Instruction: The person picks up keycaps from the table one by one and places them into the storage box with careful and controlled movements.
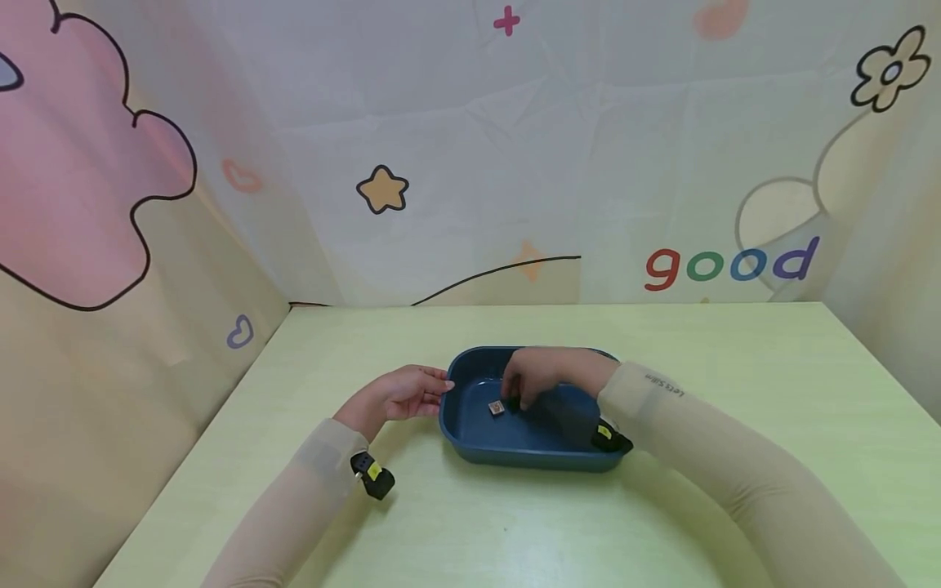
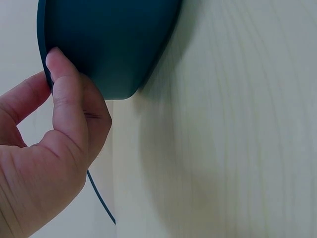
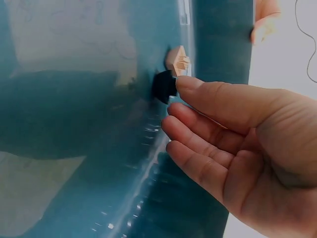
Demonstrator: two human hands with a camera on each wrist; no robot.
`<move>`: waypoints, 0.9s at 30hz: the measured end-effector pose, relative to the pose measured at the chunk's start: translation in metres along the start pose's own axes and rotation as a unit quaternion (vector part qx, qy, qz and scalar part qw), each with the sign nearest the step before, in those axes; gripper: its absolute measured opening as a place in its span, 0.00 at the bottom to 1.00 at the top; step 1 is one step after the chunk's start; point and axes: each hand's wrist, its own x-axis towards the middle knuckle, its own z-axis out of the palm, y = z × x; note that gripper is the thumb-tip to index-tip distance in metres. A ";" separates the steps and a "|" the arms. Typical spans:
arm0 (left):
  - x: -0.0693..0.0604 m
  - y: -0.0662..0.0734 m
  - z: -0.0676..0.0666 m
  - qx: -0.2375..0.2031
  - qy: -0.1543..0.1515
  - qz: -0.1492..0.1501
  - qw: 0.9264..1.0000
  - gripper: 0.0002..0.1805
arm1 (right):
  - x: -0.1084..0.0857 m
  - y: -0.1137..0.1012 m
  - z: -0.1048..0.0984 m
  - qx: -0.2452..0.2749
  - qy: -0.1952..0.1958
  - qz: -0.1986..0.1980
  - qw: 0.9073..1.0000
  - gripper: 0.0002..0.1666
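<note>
A blue rectangular basin (image 1: 529, 459) with rounded corners stands on the table. My left hand (image 1: 410, 394) is at its left end; in the left wrist view, thumb and fingers pinch the basin's rim (image 2: 41, 29). Inside the basin, my right hand (image 1: 540, 371) reaches down from the right side. It pinches a small black piece (image 3: 163, 87) low near the basin floor, with the thumb against it; part of the grip is hidden. Just beside that piece lies a small tan block (image 1: 496, 407) with dark marks on its top, seen as a tan piece (image 3: 177, 60) in the right wrist view.
The pale wood-grain table (image 1: 470, 523) extends around the basin on all sides. Behind it hangs a printed cloth (image 1: 456, 204) with a star, a flower and the word "good". Each sleeve carries a small black wrist camera (image 1: 373, 475).
</note>
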 end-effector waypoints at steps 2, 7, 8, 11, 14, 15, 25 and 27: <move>0.000 0.000 0.000 0.000 0.001 0.000 1.000 0.06 | -0.002 -0.002 -0.003 -0.009 0.006 -0.003 1.000 0.18; 0.000 0.000 0.000 -0.002 0.003 -0.005 1.000 0.04 | -0.008 -0.004 -0.008 -0.016 0.018 -0.002 1.000 0.18; 0.000 0.000 0.001 -0.002 0.003 -0.005 1.000 0.04 | -0.009 -0.005 -0.009 -0.015 0.020 -0.001 1.000 0.18; 0.000 0.000 0.001 -0.004 0.001 -0.005 1.000 0.05 | -0.015 -0.006 -0.015 -0.011 0.027 -0.004 1.000 0.18; 0.000 0.001 0.001 -0.003 -0.001 -0.005 1.000 0.06 | -0.022 -0.008 -0.022 -0.008 0.034 -0.010 0.999 0.19; 0.000 0.001 0.001 -0.004 -0.001 -0.006 1.000 0.06 | -0.025 -0.008 -0.025 -0.006 0.038 -0.013 0.999 0.19; 0.002 0.001 0.000 0.001 0.008 -0.009 1.000 0.10 | -0.056 -0.010 -0.044 0.008 0.073 -0.015 0.997 0.20; 0.002 0.001 0.000 0.002 0.010 -0.011 1.000 0.10 | -0.063 -0.011 -0.046 0.009 0.081 -0.015 0.997 0.20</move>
